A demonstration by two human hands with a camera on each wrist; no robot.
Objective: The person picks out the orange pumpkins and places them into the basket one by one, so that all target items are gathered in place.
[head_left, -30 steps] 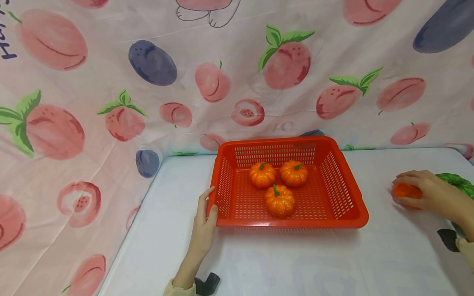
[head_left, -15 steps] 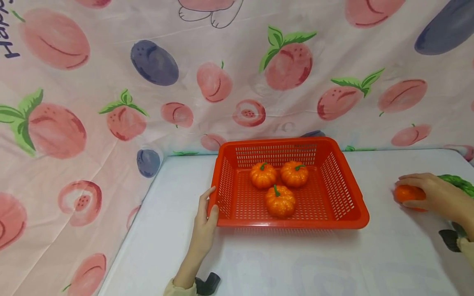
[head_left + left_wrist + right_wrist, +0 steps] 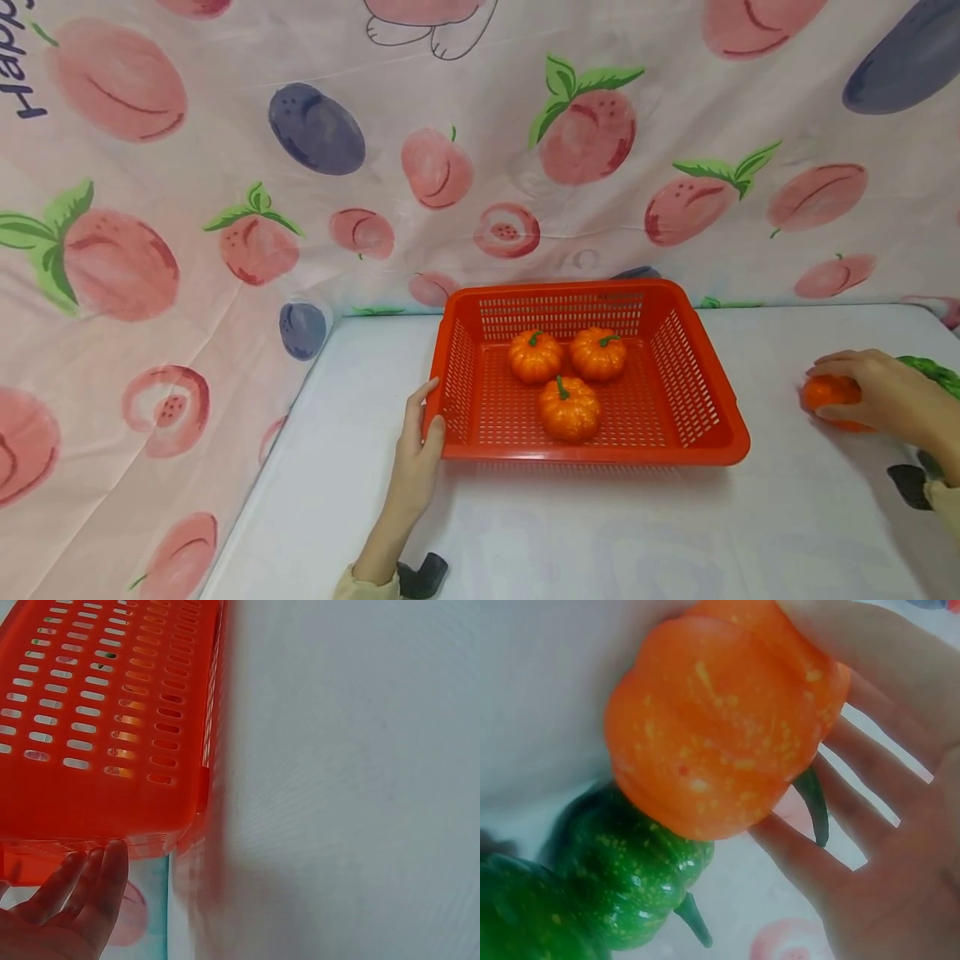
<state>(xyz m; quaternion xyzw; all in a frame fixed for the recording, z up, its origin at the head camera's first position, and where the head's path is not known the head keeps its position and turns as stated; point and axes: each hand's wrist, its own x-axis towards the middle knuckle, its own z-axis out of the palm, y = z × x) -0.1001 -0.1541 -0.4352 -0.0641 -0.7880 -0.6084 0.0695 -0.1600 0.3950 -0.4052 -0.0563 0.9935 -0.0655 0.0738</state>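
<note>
A red plastic basket (image 3: 592, 454) stands on the white table with several orange mini pumpkins inside, including one near its front (image 3: 570, 410). At the basket's left rim, my left hand (image 3: 414, 467) holds the edge, thumb near the front corner; the left wrist view shows its fingertips (image 3: 114, 855) against the rim. Far to the right, my right hand (image 3: 877, 400) curls round another orange pumpkin (image 3: 705, 727), which rests on the table. In the right wrist view, the thumb lies over its top and fingers spread behind it, beside its green stem. Part of that pumpkin is hidden in the head view.
Two green mini pumpkins, one nearer (image 3: 622, 870) and one at the corner (image 3: 532, 915), lie beside the orange one. In the head view, green (image 3: 933, 375) shows past the right hand. A fruit-print cloth (image 3: 360, 108) hangs behind and left of the table.
My right hand has shifted slightly right, its fingers settling round the orange pumpkin. My left hand stays at the basket rim. The whole head view has drifted slightly.
</note>
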